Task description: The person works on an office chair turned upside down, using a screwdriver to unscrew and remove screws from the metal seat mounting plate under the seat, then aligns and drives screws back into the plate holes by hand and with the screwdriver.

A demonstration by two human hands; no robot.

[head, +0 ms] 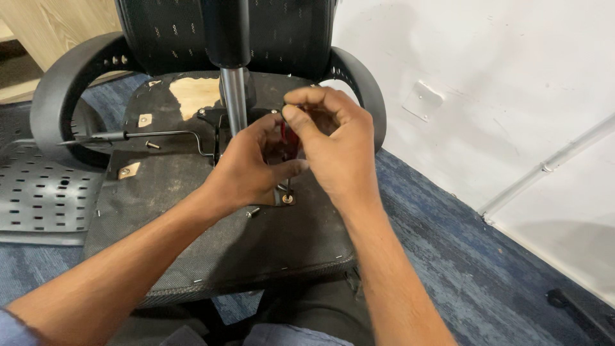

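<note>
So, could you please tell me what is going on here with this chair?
A person has an upturned black office chair in front of them. Both hands grip a red-handled screwdriver, the left hand lower and the right hand on top, its tip on a silver screw in the seat's underside. A loose screw lies nearby.
</note>
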